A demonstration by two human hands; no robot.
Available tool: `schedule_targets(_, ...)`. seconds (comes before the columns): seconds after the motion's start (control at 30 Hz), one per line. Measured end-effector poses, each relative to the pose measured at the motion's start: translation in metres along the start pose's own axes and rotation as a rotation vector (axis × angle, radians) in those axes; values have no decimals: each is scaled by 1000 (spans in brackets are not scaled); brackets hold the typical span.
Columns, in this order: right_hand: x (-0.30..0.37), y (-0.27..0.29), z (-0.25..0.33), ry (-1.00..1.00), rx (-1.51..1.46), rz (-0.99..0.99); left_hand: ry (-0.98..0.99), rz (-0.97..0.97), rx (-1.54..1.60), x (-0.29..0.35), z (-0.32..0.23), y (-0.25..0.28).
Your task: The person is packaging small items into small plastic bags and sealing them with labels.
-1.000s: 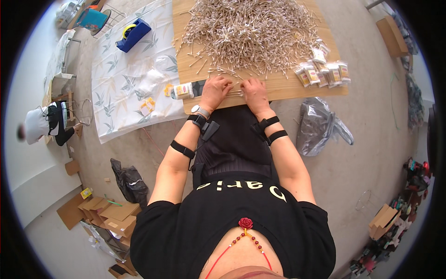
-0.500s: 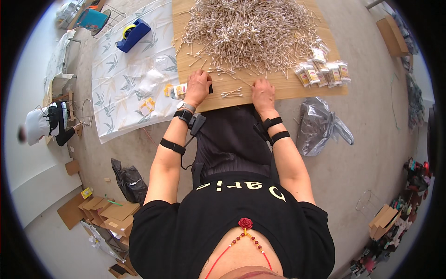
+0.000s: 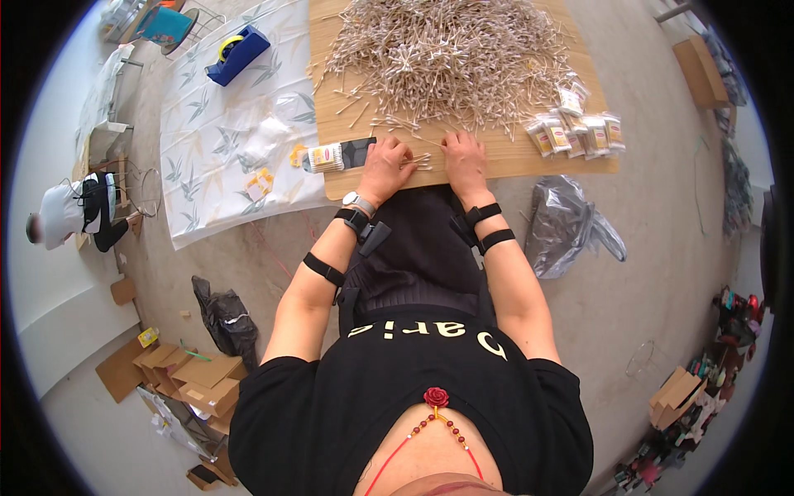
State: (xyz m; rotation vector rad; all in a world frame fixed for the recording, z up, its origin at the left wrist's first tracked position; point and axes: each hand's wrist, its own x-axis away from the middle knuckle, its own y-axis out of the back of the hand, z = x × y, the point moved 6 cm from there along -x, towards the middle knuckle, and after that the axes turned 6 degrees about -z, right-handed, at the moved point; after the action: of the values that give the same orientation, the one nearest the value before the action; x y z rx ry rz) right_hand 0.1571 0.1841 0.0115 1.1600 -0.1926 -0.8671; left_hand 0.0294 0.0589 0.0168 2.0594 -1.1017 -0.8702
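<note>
A small bunch of cotton swabs [image 3: 422, 160] lies on the wooden board [image 3: 513, 161] between my hands. My left hand [image 3: 385, 169] is closed at the bunch's left end, thumb and fingers pinching the swabs. To its left, a small clear packet of cotton swabs [image 3: 324, 157] with a printed label sits at the end of a flat black holder [image 3: 358, 152]. My right hand [image 3: 466, 165] rests on the board, its fingertips drawn together at the end of a single swab [image 3: 432, 142]. Ahead of both hands spreads a large heap of loose cotton swabs [image 3: 447, 58].
Several filled swab packets [image 3: 579, 132] are piled at the board's right. On the patterned tablecloth [image 3: 194, 157] are a blue tape dispenser [image 3: 238, 56] and yellow-and-white labels [image 3: 259, 183]. A grey plastic bag [image 3: 562, 227] lies on the floor; another person [image 3: 66, 211] is at far left.
My left hand has moved right, off the black holder and packet, onto the small bunch of swabs. The packet and holder now show more fully. My right hand has shifted slightly.
</note>
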Motion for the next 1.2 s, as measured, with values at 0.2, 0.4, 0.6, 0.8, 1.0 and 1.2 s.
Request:
schedule_targets(0.2,-13,-15,19,190,72,-11,-2,-18,-6,2,1,-3)
schedule_targets(0.4,-19,-23,21,234,49,66,-36,-20,-7,-5,1,2)
schedule_targets(0.6,-32,-25,25,118,-20,50,8,82,-15,-3,8,-2)
schedule_targets(0.8,-36,-39,31,84,55,102,-10,-11,18,-3,8,5)
schedule_targets(1.0,-35,-42,20,97,4,95,-34,-107,37,-11,14,12)
schedule_targets(1.2,-34,-29,10,123,-19,60,-11,-41,24,-6,11,1)
